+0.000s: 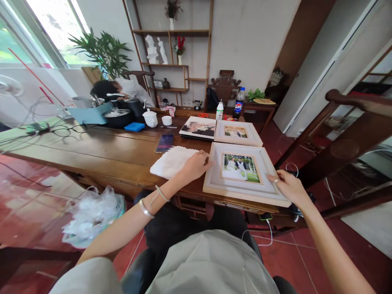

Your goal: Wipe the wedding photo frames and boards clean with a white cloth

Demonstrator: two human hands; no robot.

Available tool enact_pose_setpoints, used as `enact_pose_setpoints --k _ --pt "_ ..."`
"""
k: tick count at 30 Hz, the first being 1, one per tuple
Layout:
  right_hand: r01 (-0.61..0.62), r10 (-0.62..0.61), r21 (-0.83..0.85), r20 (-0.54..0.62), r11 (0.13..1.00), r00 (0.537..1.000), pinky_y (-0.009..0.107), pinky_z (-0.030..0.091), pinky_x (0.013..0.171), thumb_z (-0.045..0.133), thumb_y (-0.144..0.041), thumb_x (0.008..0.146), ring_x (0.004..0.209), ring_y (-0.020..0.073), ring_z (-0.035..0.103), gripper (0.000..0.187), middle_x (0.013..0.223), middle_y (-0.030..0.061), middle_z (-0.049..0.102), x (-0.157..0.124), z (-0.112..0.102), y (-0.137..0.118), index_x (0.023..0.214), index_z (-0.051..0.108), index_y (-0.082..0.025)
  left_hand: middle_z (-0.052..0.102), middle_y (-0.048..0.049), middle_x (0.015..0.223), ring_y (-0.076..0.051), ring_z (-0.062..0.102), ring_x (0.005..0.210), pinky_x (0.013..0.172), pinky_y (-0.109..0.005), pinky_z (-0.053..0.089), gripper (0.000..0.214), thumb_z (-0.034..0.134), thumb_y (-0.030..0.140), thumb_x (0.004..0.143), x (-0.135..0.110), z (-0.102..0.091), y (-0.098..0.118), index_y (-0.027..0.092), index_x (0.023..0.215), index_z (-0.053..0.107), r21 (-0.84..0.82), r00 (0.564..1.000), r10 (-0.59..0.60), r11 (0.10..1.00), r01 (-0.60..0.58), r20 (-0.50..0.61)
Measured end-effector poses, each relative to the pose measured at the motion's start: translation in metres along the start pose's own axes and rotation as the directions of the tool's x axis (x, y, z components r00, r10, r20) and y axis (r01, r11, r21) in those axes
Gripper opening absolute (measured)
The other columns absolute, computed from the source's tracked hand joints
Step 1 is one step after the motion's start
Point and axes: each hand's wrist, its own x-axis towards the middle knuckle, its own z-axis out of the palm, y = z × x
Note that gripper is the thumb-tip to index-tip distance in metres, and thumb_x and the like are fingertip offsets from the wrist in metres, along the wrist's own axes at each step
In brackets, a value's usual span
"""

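A pale wooden picture frame with a photo of two people lies at the table's front right, its near right corner jutting past the edge. My right hand grips its right side, thumb on top and the other fingers partly hidden beyond the edge. At the opposite side, my left hand has its bent fingers and thumb against the frame's left edge. Under and beside that hand lies a crumpled white cloth. Behind are a second pale frame and a photo album.
A phone, a white teapot, a blue box and black pots stand on the wooden table. A cola bottle stands behind the frames. Wooden chair at right; bag-filled bin at lower left.
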Motion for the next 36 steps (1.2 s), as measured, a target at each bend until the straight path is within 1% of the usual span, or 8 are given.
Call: enact_pose_setpoints --k 5,8,11,14,19,28,33,36 --pt "0.025 -0.022 0.274 -0.015 0.961 1.000 0.041 0.051 0.084 0.061 -0.042 0.073 0.099 0.0300 0.066 0.044 0.108 0.0112 0.071 0.006 0.007 0.004 0.110 0.063 -0.018 0.065 -0.0034 0.085 -0.017 0.061 0.077 0.073 -0.029 0.048 0.023 0.044 0.036 0.094 -0.071 -0.032 -0.028 0.020 0.091 0.061 0.023 0.978 0.005 1.000 0.000 -0.209" --pt "0.048 -0.032 0.521 -0.040 0.852 0.999 0.041 0.048 0.095 0.065 -0.035 0.069 0.117 0.0284 0.058 0.064 0.132 0.0138 0.058 0.007 0.013 -0.002 0.129 0.051 -0.016 0.065 -0.0048 0.085 -0.019 0.061 0.083 0.081 -0.034 0.050 0.023 0.046 0.034 0.093 -0.112 -0.028 -0.052 0.022 0.088 0.064 0.137 0.955 0.075 0.990 -0.037 -0.285" --pt "0.019 -0.015 0.617 -0.012 0.786 1.000 0.042 0.047 0.097 0.067 -0.030 0.067 0.117 0.0289 0.058 0.063 0.133 0.0131 0.057 0.006 0.017 -0.011 0.127 0.054 -0.016 0.063 -0.0090 0.106 -0.026 0.057 0.106 0.094 -0.044 0.047 0.016 0.055 0.030 0.088 -0.128 -0.014 -0.071 0.024 0.087 0.070 0.230 0.919 0.178 0.968 -0.100 -0.352" --pt "-0.029 0.016 0.666 0.026 0.746 1.000 0.043 0.052 0.088 0.066 -0.028 0.067 0.102 0.0289 0.065 0.056 0.116 0.0103 0.068 0.005 0.022 -0.019 0.122 0.059 -0.019 0.051 -0.0102 0.133 -0.032 0.043 0.127 0.102 -0.052 0.040 0.013 0.062 0.030 0.084 -0.121 -0.004 -0.078 0.026 0.091 0.072 0.293 0.893 0.228 0.949 -0.114 -0.389" --pt "-0.033 0.037 0.690 0.009 0.723 0.999 0.042 0.054 0.081 0.069 -0.028 0.063 0.097 0.0296 0.067 0.046 0.101 0.0084 0.072 0.014 0.028 -0.018 0.108 0.065 -0.019 0.037 -0.0108 0.148 -0.029 0.031 0.138 0.108 -0.049 0.035 0.022 0.055 0.028 0.089 -0.101 -0.006 -0.074 0.025 0.108 0.068 0.377 0.893 0.367 0.890 -0.255 -0.262" --pt "-0.024 -0.032 0.668 0.072 0.743 0.997 0.038 0.052 0.086 0.063 -0.023 0.068 0.104 0.0247 0.064 0.059 0.118 0.0086 0.066 0.025 0.029 -0.017 0.127 0.053 -0.020 0.026 -0.0079 0.154 -0.027 0.018 0.144 0.115 -0.049 0.023 0.025 0.046 0.010 0.087 -0.071 0.001 -0.043 0.018 0.093 0.068 0.455 0.950 0.286 0.868 -0.201 -0.127" --pt "0.058 -0.078 0.652 0.001 0.756 0.997 0.041 0.046 0.097 0.061 -0.023 0.068 0.113 0.0251 0.059 0.056 0.127 0.0084 0.060 0.026 0.035 -0.011 0.124 0.055 -0.020 0.038 -0.0071 0.149 -0.027 0.043 0.131 0.112 -0.048 0.028 0.037 0.046 0.002 0.075 -0.044 0.008 -0.057 0.019 0.099 0.068 0.406 0.950 0.309 0.875 -0.265 -0.046" --pt "0.111 -0.115 0.676 -0.040 0.728 0.993 0.044 0.044 0.099 0.061 -0.023 0.068 0.112 0.0265 0.059 0.055 0.122 0.0080 0.063 0.028 0.041 -0.005 0.123 0.056 -0.022 0.049 -0.0103 0.140 -0.025 0.054 0.118 0.104 -0.043 0.040 0.028 0.044 0.008 0.081 -0.033 0.012 -0.074 0.018 0.095 0.066 0.352 0.923 0.324 0.905 -0.238 -0.209"
